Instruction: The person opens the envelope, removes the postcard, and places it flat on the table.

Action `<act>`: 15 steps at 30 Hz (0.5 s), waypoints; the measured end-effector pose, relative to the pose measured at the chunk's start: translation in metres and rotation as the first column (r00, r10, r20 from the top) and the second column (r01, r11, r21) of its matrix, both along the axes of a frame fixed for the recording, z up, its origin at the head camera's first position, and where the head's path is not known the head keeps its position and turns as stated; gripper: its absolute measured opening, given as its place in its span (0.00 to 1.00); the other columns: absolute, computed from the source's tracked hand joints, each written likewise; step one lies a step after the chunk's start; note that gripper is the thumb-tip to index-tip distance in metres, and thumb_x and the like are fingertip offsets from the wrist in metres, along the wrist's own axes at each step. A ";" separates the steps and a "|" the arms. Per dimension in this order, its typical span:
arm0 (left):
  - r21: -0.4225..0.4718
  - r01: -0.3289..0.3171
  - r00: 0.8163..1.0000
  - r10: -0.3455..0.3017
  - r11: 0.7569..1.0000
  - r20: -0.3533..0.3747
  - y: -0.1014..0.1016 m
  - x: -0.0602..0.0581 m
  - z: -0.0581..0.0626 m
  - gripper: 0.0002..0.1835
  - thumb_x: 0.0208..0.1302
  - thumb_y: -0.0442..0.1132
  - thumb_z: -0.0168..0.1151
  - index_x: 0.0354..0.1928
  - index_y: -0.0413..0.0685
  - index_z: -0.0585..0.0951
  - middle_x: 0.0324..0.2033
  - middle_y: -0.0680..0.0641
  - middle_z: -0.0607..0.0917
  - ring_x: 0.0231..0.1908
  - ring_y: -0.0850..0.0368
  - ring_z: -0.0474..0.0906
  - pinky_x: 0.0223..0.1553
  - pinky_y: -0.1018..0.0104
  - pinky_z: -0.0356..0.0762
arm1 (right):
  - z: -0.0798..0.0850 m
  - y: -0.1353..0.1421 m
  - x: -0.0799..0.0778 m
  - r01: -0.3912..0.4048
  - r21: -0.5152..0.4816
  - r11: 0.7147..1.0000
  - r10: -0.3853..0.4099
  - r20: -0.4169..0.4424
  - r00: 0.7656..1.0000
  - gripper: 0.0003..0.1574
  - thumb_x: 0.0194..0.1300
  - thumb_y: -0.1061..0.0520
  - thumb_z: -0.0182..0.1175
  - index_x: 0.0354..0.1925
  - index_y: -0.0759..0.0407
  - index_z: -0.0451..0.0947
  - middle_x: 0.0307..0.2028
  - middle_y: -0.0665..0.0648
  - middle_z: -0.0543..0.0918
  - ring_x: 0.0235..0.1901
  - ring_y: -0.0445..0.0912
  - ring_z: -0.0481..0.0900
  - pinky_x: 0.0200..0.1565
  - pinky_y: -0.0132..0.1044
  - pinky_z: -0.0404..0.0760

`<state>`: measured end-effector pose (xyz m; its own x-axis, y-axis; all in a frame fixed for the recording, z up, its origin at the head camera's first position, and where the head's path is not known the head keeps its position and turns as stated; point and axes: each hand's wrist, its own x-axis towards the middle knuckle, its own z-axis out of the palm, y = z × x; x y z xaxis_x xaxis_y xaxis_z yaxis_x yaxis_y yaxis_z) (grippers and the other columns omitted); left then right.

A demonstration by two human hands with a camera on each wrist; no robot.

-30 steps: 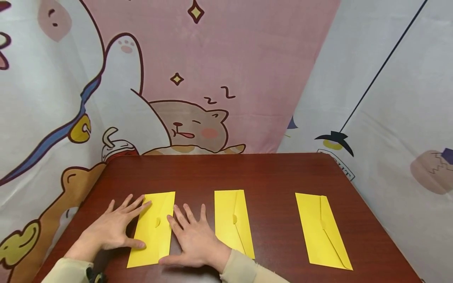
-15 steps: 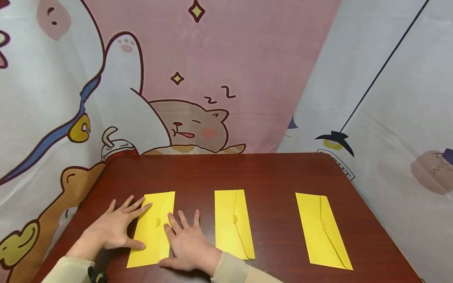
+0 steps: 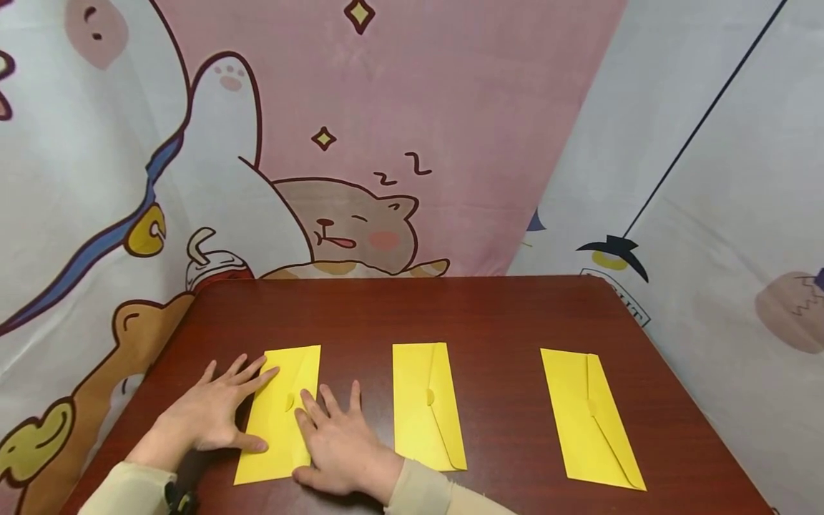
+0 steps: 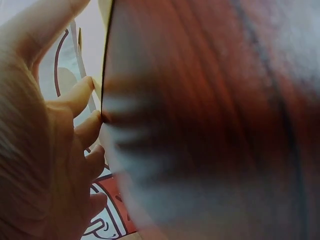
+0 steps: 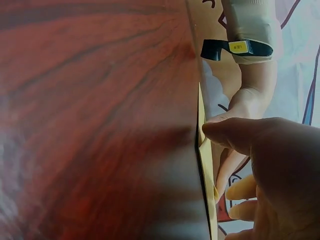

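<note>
Three yellow envelopes lie in a row on the table. At the left envelope [image 3: 283,436], my left hand [image 3: 209,411] spreads its fingers along the left side, with thumb and index finger resting on the paper. My right hand [image 3: 347,447], fingers also straight and spread, is at its right edge, with fingertips and thumb right at that border. Seen edge-on in the right wrist view, the same envelope [image 5: 209,185] has its edge slightly raised near my thumb. The middle envelope [image 3: 415,400] lies to the right of my right hand, and the right envelope [image 3: 586,422] farther over, slightly slanted.
The reddish-brown wooden table [image 3: 496,315] reaches back to a cartoon-printed cloth [image 3: 476,129] hanging behind it and at both sides. A dark wrist strap [image 5: 250,48] shows on my left sleeve in the right wrist view.
My right hand has shifted slightly left and down, so its fingers come closer to the left envelope's right edge. My left hand keeps its place; the whole view shifts slightly.
</note>
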<state>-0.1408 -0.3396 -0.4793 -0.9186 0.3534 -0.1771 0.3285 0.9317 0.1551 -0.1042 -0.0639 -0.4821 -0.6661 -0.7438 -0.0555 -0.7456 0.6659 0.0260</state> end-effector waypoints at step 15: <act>-0.057 0.025 0.999 -0.027 0.998 -0.035 0.007 -0.001 0.006 0.72 0.33 0.89 0.66 0.79 0.53 0.70 0.77 0.35 0.66 0.77 0.27 0.54 0.68 0.19 0.41 | 0.008 0.005 0.005 -0.031 0.007 1.000 0.031 -0.080 0.996 0.47 0.76 0.26 0.49 0.82 0.45 0.61 0.83 0.51 0.53 0.80 0.55 0.54 0.67 0.78 0.56</act>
<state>-0.1414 -0.3322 -0.4728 -0.9153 0.3675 -0.1648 0.3571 0.9297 0.0898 -0.0988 -0.0587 -0.4742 -0.6453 -0.7639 -0.0067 -0.7612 0.6422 0.0902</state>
